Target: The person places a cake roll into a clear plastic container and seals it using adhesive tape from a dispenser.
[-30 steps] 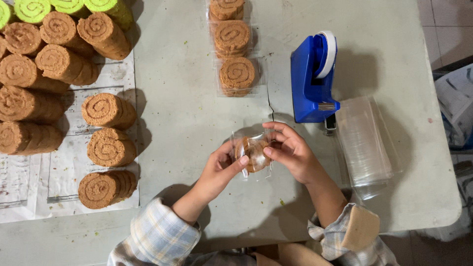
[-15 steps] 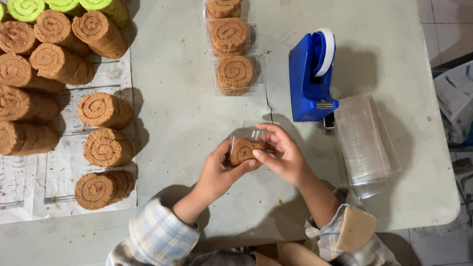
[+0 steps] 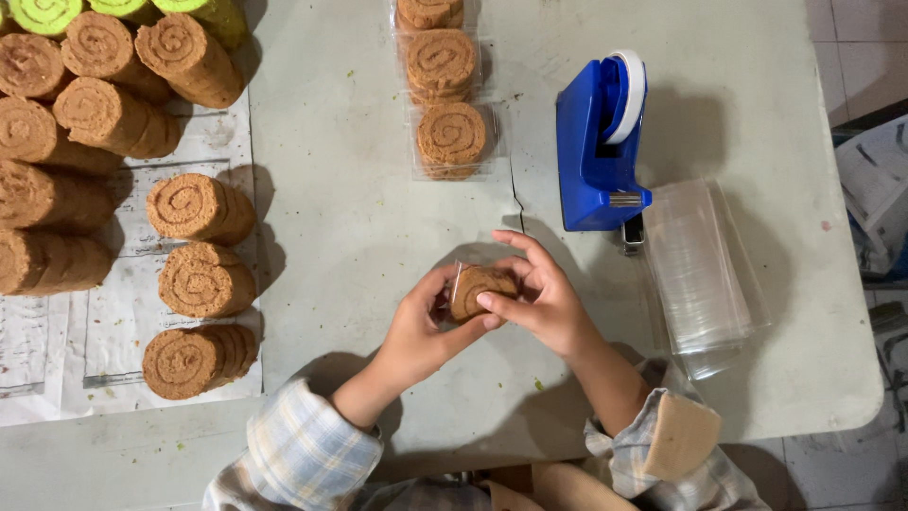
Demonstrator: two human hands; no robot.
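Both my hands hold a brown swirl roll slice in a clear plastic wrapper [image 3: 478,287] just above the table, near its front middle. My left hand [image 3: 421,326] grips the slice from the left and below, thumb against it. My right hand [image 3: 541,303] wraps it from the right, fingers curled over the top edge. Behind my right hand stands a blue tape dispenser [image 3: 598,151] with a white tape roll.
Three wrapped slices [image 3: 443,80] lie in a row at the back middle. Several brown rolls [image 3: 194,279] and green ones [image 3: 43,11] rest on newspaper at the left. A stack of clear wrappers [image 3: 695,265] lies at the right on the pale green table [image 3: 350,208].
The wrapped slice has turned in my hands and shifted slightly left and down. My right fingers have closed further over it.
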